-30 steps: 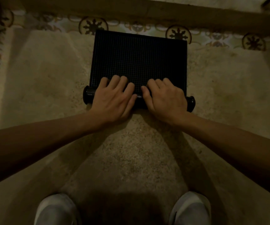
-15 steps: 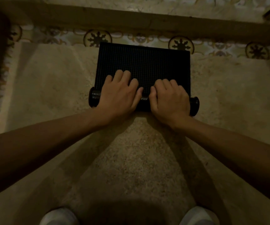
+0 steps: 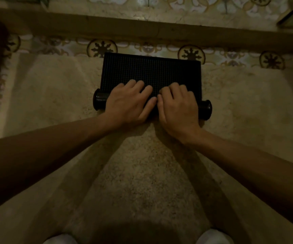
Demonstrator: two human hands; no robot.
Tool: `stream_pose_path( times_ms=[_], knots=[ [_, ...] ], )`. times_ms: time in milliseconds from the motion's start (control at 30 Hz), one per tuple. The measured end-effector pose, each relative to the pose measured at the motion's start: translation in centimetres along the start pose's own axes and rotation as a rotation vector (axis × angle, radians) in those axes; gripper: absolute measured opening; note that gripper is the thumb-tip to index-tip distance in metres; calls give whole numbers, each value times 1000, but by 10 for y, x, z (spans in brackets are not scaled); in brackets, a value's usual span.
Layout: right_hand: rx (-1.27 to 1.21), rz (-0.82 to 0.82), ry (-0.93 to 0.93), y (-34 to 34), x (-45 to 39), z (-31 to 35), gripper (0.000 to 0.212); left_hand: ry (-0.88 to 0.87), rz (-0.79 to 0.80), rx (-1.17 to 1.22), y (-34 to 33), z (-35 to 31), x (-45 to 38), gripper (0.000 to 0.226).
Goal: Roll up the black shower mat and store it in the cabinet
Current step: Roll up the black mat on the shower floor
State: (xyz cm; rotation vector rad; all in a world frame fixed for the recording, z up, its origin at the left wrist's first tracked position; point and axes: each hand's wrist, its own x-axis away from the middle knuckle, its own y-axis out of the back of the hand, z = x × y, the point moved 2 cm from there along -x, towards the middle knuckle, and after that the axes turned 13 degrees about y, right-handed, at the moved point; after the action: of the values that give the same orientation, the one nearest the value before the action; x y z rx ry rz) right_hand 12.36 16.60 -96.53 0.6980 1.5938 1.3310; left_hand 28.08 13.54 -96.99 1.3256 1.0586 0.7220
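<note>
The black shower mat (image 3: 151, 69) lies on a beige rug, its near part wound into a roll whose ends (image 3: 99, 101) stick out on both sides. A flat ribbed stretch of it reaches away from me toward the tiled strip. My left hand (image 3: 129, 103) presses palm-down on the left half of the roll, fingers curled over its top. Beside it, thumbs nearly touching, my right hand (image 3: 177, 106) grips the right half the same way. No cabinet is in view.
The beige rug (image 3: 54, 95) covers the floor around and under the mat. A band of patterned tiles (image 3: 101, 47) and a wooden threshold (image 3: 142, 29) run across beyond it. My white shoes (image 3: 212, 236) show at the bottom edge.
Both hands have pushed the roll away from me. The flat part of the mat has grown shorter and the roll thicker.
</note>
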Motion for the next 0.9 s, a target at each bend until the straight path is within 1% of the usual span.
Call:
stream_pose_path(
  times_ms=[100,167,233,267,400,533,667,767,900],
  knots=[
    [23,18,-24,-4,1,-1,32,23,-6,49,2,3,-8,41],
    [42,29,-11,-6,-10,-6,33,94,-4,28,2,3,-11,43],
    [31,20,-56,-8,-25,-14,34,190,-11,-15,3,3,-12,43],
    [13,13,-84,-9,-32,-18,35,210,-14,-28,2,3,-9,44],
    [-30,-7,-117,-15,-38,-26,36,119,-41,-56,-7,9,-2,44],
    [-16,5,-100,-11,-46,-27,35,80,-57,-59,-8,14,-24,41],
    [119,28,-106,-14,-36,-18,40,85,-92,6,-8,19,-41,38],
    [110,33,-77,-17,-29,-17,42,105,-108,34,-10,21,-45,37],
    [74,32,-53,-19,-54,-33,43,136,-116,36,-8,20,-47,37]
  ],
)
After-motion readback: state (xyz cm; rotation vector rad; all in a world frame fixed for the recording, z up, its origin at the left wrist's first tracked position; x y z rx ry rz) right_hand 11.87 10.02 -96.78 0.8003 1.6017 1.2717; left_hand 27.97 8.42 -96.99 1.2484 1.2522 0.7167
